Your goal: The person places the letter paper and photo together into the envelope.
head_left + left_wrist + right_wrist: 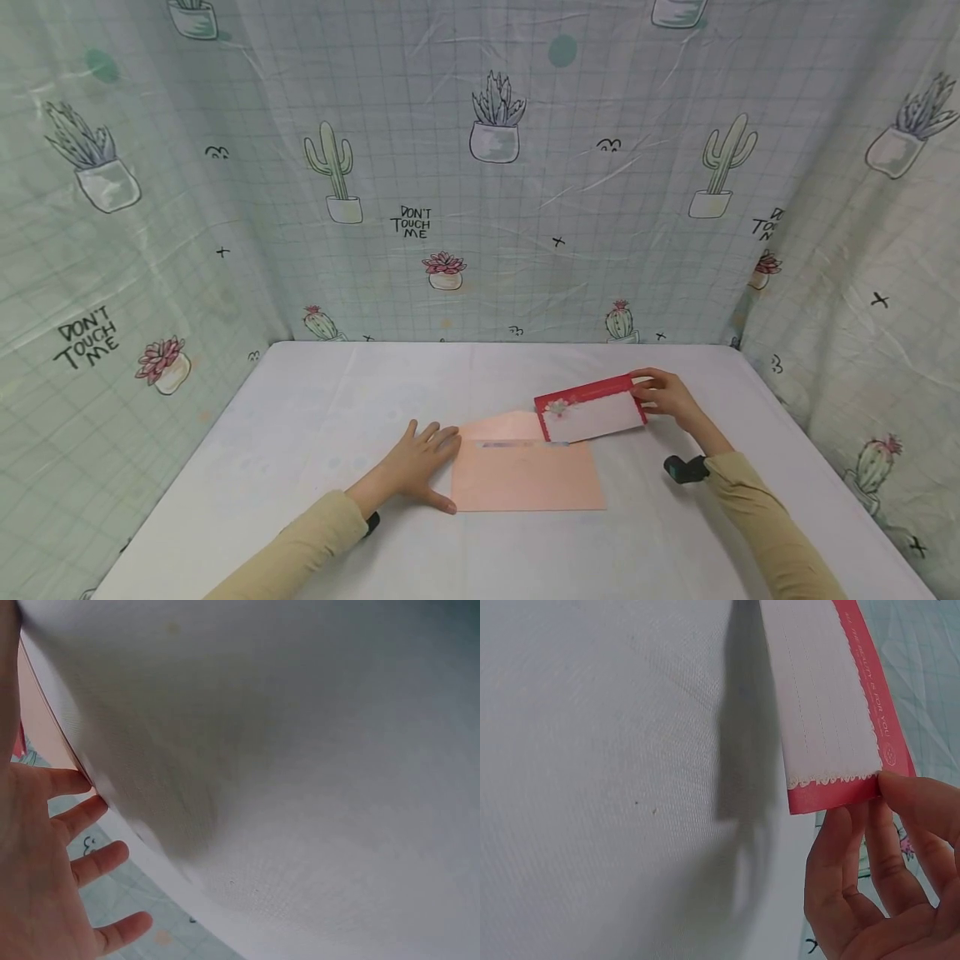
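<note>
A peach envelope [525, 483] lies on the table with its flap up at the far side and a thin printed strip [506, 444] showing along the fold. Fingers spread, my left hand [420, 462] rests at the envelope's left edge; two of its fingertips meet that edge in the left wrist view. My right hand [666, 396] pinches the right end of a red and white card [600, 417], which has a flower at its left end. The card is tilted and overlaps the flap's right part. In the right wrist view the thumb presses the card's corner, above its shadow.
The table [337, 383] has a white cover. Behind it and at both sides hangs a curtain [555, 192] printed with potted plants. A dark wrist device [684, 469] sits below my right wrist, and part of another [372, 522] shows under the left.
</note>
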The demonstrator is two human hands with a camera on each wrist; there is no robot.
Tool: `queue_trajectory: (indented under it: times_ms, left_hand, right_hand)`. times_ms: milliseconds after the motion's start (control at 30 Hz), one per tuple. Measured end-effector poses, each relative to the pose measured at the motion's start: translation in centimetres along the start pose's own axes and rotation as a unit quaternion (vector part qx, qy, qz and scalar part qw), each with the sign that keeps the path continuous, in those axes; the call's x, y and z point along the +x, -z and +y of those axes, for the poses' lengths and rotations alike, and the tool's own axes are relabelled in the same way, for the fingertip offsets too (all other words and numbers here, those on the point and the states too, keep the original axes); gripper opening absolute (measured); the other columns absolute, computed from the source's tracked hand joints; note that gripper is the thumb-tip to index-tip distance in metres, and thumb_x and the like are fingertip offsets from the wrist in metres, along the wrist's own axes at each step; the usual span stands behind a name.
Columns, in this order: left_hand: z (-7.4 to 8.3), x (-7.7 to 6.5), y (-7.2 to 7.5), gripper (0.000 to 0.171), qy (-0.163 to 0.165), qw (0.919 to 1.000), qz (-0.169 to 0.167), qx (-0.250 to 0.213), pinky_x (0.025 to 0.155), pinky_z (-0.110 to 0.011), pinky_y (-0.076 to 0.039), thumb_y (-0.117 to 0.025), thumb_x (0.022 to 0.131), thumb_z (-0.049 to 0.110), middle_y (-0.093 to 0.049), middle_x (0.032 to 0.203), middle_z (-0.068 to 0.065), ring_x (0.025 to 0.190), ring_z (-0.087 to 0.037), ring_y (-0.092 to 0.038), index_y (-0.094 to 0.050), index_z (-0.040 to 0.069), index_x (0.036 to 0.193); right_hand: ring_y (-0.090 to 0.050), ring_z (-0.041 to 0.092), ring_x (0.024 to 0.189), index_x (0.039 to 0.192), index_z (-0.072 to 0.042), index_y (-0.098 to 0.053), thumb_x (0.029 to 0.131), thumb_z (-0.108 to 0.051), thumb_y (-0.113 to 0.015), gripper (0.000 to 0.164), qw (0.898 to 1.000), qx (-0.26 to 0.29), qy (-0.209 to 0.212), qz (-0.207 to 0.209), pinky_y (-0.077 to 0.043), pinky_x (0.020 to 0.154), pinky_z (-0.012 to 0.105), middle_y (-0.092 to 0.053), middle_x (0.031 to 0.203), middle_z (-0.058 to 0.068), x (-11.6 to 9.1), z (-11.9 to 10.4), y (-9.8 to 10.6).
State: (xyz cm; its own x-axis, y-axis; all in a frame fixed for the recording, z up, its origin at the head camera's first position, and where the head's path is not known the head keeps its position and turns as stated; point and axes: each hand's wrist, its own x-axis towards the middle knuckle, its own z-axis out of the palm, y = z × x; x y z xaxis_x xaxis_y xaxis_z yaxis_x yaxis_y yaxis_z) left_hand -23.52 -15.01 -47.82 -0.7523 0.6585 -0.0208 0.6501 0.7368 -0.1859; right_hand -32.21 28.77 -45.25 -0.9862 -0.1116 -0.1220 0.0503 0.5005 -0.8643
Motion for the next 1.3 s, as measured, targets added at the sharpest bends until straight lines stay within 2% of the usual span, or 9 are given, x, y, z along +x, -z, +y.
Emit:
queue_trajectory:
  times_ms: [267,400,567,767,1300]
  left_hand:
    - [0.3,0.0,0.7,0.104,-0.003,1.0,-0.001,-0.008,0.096,-0.06,-0.029,-0.05,0.059,0.08,-0.036,0.14,-0.008,0.125,-0.031,-0.037,-0.036,0.01,0.134]
    - [0.4,-0.1,0.6,0.104,0.001,1.0,-0.007,-0.007,0.097,-0.06,-0.028,-0.05,0.059,0.08,-0.036,0.14,-0.008,0.125,-0.03,-0.036,-0.035,0.011,0.135]
    - [0.5,-0.1,0.5,0.102,-0.003,1.0,0.004,-0.007,0.095,-0.06,-0.03,-0.052,0.059,0.079,-0.038,0.138,-0.009,0.123,-0.03,-0.038,-0.037,0.01,0.132]
    - [0.6,-0.1,0.7,0.103,-0.003,1.0,0.003,0.0,0.095,-0.059,-0.03,-0.051,0.059,0.079,-0.038,0.138,-0.009,0.123,-0.03,-0.038,-0.037,0.009,0.133]
    - [0.4,0.0,0.1,0.106,0.012,0.9999,0.0,0.0,0.096,-0.062,-0.028,-0.052,0.058,0.08,-0.037,0.139,-0.008,0.125,-0.03,-0.037,-0.036,0.009,0.135]
  right_hand:
    - [-0.059,0.012,0.086,0.127,-0.002,-0.043,0.088,-0.019,-0.055,0.044,1.0,0.008,0.006,-0.012,-0.053,0.076,0.038,-0.056,0.11,0.022,0.7,0.6,-0.5]
    - [-0.059,0.012,0.082,0.124,-0.001,-0.045,0.088,-0.017,-0.055,0.041,1.0,0.006,0.019,-0.015,-0.054,0.074,0.038,-0.058,0.104,0.019,0.6,0.3,-1.1]
    - [-0.059,0.013,0.077,0.122,0.0,-0.048,0.087,-0.014,-0.056,0.039,0.999,-0.001,0.033,-0.023,-0.054,0.071,0.037,-0.059,0.099,0.018,0.4,0.1,-1.7]
    - [-0.059,0.015,0.076,0.121,0.001,-0.048,0.087,-0.012,-0.055,0.037,0.998,-0.01,0.055,-0.03,-0.054,0.069,0.037,-0.059,0.097,0.019,0.2,-0.3,-2.4]
    - [-0.059,0.015,0.069,0.117,-0.004,-0.053,0.086,-0.009,-0.057,0.032,0.997,-0.039,0.064,-0.023,-0.055,0.065,0.034,-0.06,0.093,0.018,0.7,-1.1,-4.6]
